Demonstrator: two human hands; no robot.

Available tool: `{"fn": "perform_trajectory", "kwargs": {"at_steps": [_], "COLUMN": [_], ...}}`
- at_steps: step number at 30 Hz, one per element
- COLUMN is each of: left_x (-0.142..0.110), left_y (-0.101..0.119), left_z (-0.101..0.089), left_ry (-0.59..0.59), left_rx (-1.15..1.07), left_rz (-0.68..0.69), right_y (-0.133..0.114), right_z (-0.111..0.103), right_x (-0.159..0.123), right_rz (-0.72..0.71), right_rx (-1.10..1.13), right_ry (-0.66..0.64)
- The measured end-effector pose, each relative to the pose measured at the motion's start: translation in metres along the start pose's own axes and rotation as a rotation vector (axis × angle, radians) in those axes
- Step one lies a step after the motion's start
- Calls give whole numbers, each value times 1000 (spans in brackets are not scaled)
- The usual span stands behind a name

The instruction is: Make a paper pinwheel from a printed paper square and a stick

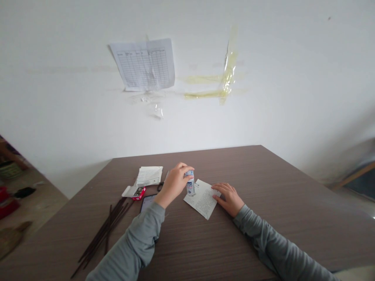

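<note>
My left hand grips a small bottle by its light blue cap from above. The bottle stands about upright, with dark print on its pale body, over the left part of a white printed paper. That paper lies turned at an angle on the table and looks folded or like a flat packet. On its right edge rest the fingertips of my right hand, fingers stretched out and holding nothing. The bottle's far side is hidden by my left fingers.
Left of my hands on the brown table lie a stack of white papers, an open red box of small pieces, a phone and several thin dark sticks. A white wall with a taped sheet stands behind.
</note>
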State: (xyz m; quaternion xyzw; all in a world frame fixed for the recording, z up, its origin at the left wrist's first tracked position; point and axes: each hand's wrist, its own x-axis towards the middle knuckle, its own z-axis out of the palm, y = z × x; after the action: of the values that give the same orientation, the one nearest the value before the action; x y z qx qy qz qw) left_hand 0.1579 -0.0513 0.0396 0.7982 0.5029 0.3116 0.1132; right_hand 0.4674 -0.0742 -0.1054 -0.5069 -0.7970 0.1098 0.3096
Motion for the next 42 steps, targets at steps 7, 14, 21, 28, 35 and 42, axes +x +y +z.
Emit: {"fn": "perform_trajectory", "kwargs": {"at_steps": [7,14,21,28,35,42], "left_x": [-1,2,4,-1,-7,-12], "left_y": [4,-1,-2,-7,-10,-8], "left_z": [-1,-2,-4,-1,0,-3], "left_ry": [15,8,11,61,-66,-120], "left_rx": [-1,-51,-83,-192,-119,29], "left_rz": [-19,15,12,27,130,132], "right_y": [-2,-24,-47,-40,-26,-28], "right_z": [-3,5,32,28,19,14], "right_x": [11,52,81,73,59,54], "right_rz": [-16,-49,60,70,-32,-57], "right_rx": [52,243,441,434,376,217], "right_ry": [-18,-17,-85,-35,6,-29]}}
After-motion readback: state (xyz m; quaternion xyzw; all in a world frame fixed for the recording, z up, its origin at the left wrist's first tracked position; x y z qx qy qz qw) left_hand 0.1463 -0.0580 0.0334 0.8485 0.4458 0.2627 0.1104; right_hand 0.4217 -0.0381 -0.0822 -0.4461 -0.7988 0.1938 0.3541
